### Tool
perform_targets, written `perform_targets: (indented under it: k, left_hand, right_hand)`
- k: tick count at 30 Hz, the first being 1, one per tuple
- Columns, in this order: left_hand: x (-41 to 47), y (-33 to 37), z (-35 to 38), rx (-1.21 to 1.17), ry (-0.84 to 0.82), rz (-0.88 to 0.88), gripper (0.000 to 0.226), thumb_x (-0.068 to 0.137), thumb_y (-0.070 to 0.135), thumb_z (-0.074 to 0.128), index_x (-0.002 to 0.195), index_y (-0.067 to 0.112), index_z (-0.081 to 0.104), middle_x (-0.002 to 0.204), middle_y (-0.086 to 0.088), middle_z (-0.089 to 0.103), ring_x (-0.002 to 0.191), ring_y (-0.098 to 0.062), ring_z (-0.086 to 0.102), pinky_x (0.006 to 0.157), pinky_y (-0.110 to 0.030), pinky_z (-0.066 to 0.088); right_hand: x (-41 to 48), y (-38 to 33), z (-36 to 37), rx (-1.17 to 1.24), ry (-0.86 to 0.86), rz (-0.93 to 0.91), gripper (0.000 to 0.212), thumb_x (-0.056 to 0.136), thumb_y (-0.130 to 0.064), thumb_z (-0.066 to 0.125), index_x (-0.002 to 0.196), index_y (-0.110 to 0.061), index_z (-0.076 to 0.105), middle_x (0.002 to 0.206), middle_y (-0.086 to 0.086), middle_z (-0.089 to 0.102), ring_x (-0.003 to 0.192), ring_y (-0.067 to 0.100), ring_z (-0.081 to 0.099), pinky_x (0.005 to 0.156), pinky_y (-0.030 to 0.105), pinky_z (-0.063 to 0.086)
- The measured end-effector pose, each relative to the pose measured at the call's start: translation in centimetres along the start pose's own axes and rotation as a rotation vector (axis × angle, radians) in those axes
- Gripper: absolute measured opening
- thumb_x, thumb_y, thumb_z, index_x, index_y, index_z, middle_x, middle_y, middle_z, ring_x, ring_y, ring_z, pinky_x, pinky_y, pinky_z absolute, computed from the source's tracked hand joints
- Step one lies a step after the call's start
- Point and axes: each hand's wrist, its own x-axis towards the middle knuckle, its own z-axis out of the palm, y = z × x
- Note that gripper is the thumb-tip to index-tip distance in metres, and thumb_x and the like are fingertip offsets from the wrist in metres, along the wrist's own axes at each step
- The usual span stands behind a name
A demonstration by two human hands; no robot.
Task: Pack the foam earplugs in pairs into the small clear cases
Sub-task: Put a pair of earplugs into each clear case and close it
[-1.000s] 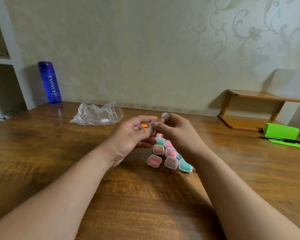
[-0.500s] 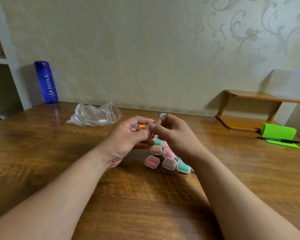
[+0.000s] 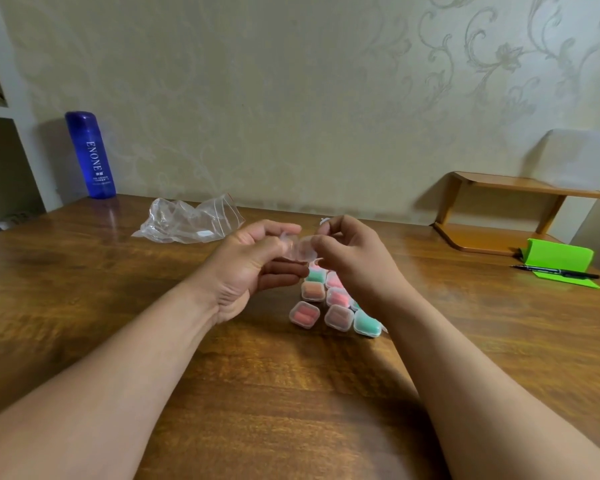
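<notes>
While left hand (image 3: pixel 253 268) and right hand (image 3: pixel 354 258) both pinch one case (image 3: pixel 301 249) between them, packed cases (image 3: pixel 336 298) lie just below, nearer right.

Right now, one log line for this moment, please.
left hand: holds clear case | right hand: pinches same case | filled cases: clustered on table below hands | bag: behind, left
</notes>
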Motion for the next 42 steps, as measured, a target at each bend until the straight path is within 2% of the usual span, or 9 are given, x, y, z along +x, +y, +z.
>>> perform_targets:
  k: [4,7,15,19,21,24,27,34,42]
  left_hand:
    - [0.0,0.1,0.0,-0.114,-0.018,-0.021,0.028,0.103,0.004,0.059,0.13,0.009,0.067,0.116,-0.034,0.074,0.096,-0.037,0.078,0.086,-0.039,0.065]
    - [0.1,0.0,0.2,-0.117,-0.011,-0.025,0.029,0.102,-0.003,0.058,0.129,0.006,0.063,0.119,-0.032,0.073,0.101,-0.039,0.078,0.09,-0.041,0.064]
    - [-0.2,-0.6,1.0,-0.044,-0.21,-0.224,0.043,0.099,-0.016,0.047,0.138,-0.003,0.057,0.123,-0.033,0.071,0.111,-0.038,0.069,0.074,-0.028,0.065]
    - [-0.7,-0.3,1.2,-0.017,-0.303,-0.275,0.045,0.096,-0.016,0.04,0.138,-0.01,0.055,0.101,-0.025,0.056,0.076,-0.02,0.058,0.061,-0.026,0.051]
    - [-0.9,0.3,1.4,-0.064,-0.324,-0.275,0.039,0.098,-0.008,0.039,0.133,-0.009,0.056,0.093,-0.019,0.054,0.067,-0.017,0.049,0.053,-0.025,0.045]
    - [-0.6,0.6,1.3,-0.099,-0.327,-0.303,0.037,0.111,0.032,0.04,0.131,0.01,0.061,0.083,-0.009,0.058,0.064,-0.015,0.048,0.05,-0.024,0.036]
    - [-0.2,0.1,1.0,-0.053,-0.233,-0.31,0.055,0.111,0.059,0.038,0.13,0.018,0.07,0.084,-0.007,0.065,0.062,-0.015,0.05,0.059,-0.03,0.029]
    - [1.2,0.2,-0.7,-0.224,-0.013,-0.289,0.055,0.111,0.057,0.041,0.131,0.013,0.067,0.096,-0.009,0.07,0.064,-0.014,0.062,0.051,-0.024,0.045]
    - [3.0,0.5,-4.3,-0.448,0.364,-0.246,0.051,0.11,0.056,0.045,0.114,0.01,0.067,0.073,-0.002,0.06,0.051,-0.011,0.043,0.042,-0.021,0.025]
  right_hand:
    - [0.2,0.1,0.1,0.028,0.039,0.051,0.012,0.103,-0.025,0.063,0.108,-0.018,0.071,0.103,0.004,0.076,0.099,0.024,0.075,0.092,0.051,0.063]
    - [0.3,0.2,0.4,-0.21,0.155,0.025,0.016,0.103,-0.027,0.06,0.109,-0.02,0.073,0.097,-0.004,0.076,0.09,0.015,0.073,0.083,0.041,0.064]
    - [-0.1,0.3,0.8,-0.349,0.162,-0.096,0.018,0.105,-0.024,0.06,0.101,-0.025,0.078,0.088,-0.014,0.075,0.079,0.002,0.065,0.066,0.019,0.043]
    - [-0.1,0.3,1.6,-0.276,0.13,-0.109,0.018,0.107,-0.027,0.06,0.1,-0.028,0.076,0.089,-0.015,0.075,0.086,0.003,0.068,0.072,0.023,0.049]
    - [0.0,0.2,1.7,-0.223,0.128,-0.103,0.017,0.108,-0.027,0.06,0.101,-0.027,0.076,0.089,-0.011,0.076,0.086,0.007,0.07,0.075,0.031,0.054]
    - [-0.2,0.2,1.7,-0.195,0.124,-0.144,0.016,0.108,-0.026,0.061,0.104,-0.024,0.076,0.09,-0.01,0.077,0.087,0.006,0.071,0.077,0.029,0.056]
    - [-0.4,0.0,2.0,-0.197,0.107,-0.176,0.016,0.109,-0.024,0.061,0.107,-0.023,0.077,0.093,-0.01,0.077,0.088,0.004,0.071,0.074,0.021,0.054]
    - [1.4,-0.4,1.9,-0.278,0.038,-0.064,0.021,0.109,-0.036,0.058,0.113,-0.025,0.074,0.095,-0.012,0.075,0.088,0.001,0.068,0.074,0.025,0.052]
    - [7.7,0.2,1.8,-0.408,0.053,-0.002,0.02,0.107,-0.029,0.059,0.114,-0.02,0.076,0.099,-0.004,0.076,0.092,0.015,0.07,0.079,0.033,0.054]
